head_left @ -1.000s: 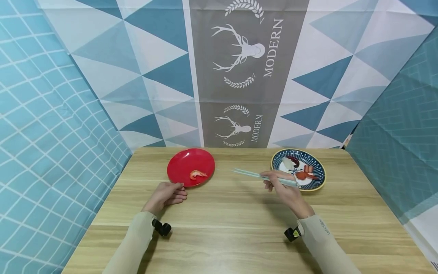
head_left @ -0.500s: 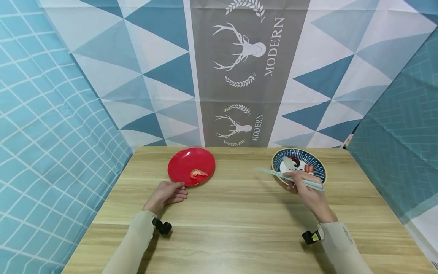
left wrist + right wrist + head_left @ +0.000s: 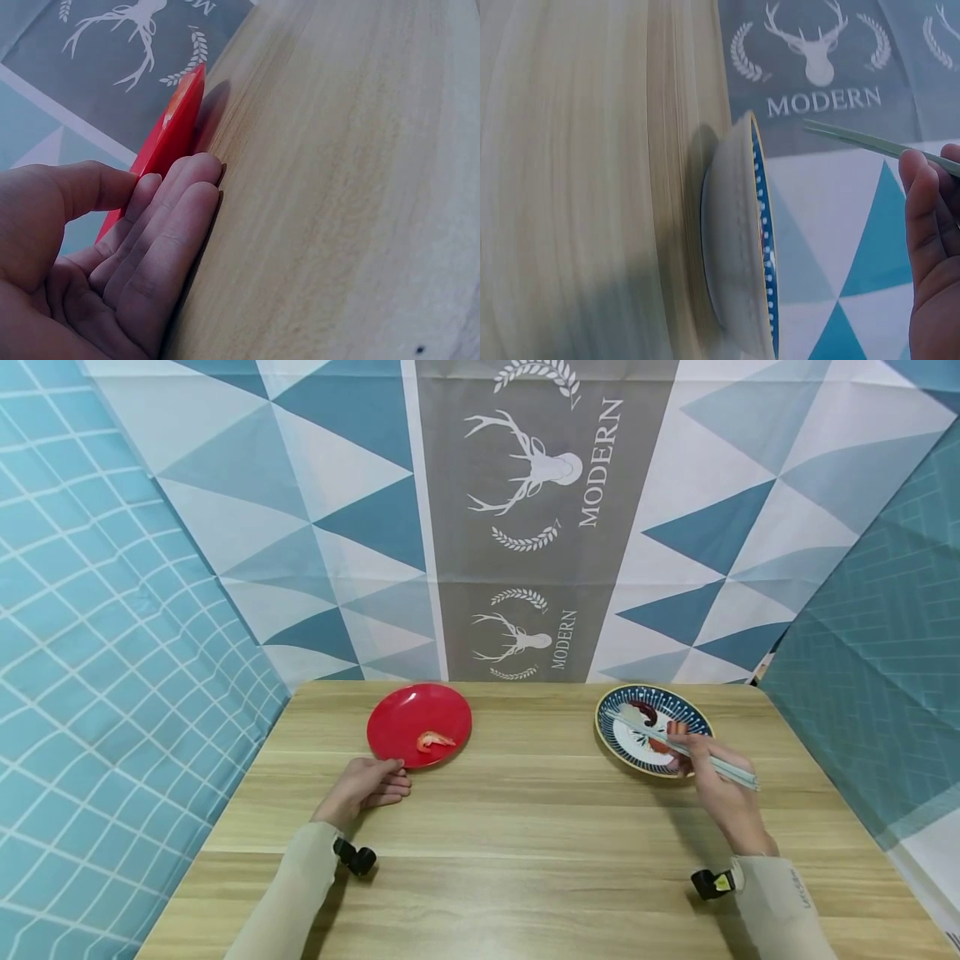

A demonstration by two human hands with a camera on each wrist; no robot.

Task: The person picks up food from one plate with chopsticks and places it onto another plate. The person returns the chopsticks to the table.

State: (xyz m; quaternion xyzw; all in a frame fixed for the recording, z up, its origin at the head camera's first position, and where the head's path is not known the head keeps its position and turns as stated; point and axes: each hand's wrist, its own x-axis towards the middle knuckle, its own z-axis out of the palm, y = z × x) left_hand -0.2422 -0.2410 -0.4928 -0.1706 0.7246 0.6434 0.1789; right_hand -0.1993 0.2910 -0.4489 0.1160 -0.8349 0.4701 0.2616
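In the head view a red plate (image 3: 401,718) lies at the left, bearing one peeled shrimp (image 3: 435,741). My left hand (image 3: 367,787) pinches its near rim between thumb and index finger; the left wrist view shows the other fingers (image 3: 161,247) extended beside the table. On the right, my right hand (image 3: 720,789) holds a pair of pale green chopsticks (image 3: 637,724), tips pointing left above a blue-and-white patterned dish (image 3: 611,743). Inside it are a whitish piece, a dark red curved piece (image 3: 647,712) and reddish pieces (image 3: 677,727), partly covered by hand and chopsticks. Nothing shows between the chopstick tips (image 3: 810,125).
The wooden table (image 3: 510,827) spreads between the two plates and toward the front. Behind it hangs a patterned cloth backdrop (image 3: 517,552), with blue grid cloth (image 3: 112,652) at the left and teal cloth (image 3: 885,677) at the right.
My right hand has moved rightward with the chopsticks, from left of the patterned dish to its right near side, so the tips are now above the dish. The left hand and red plate stay put.
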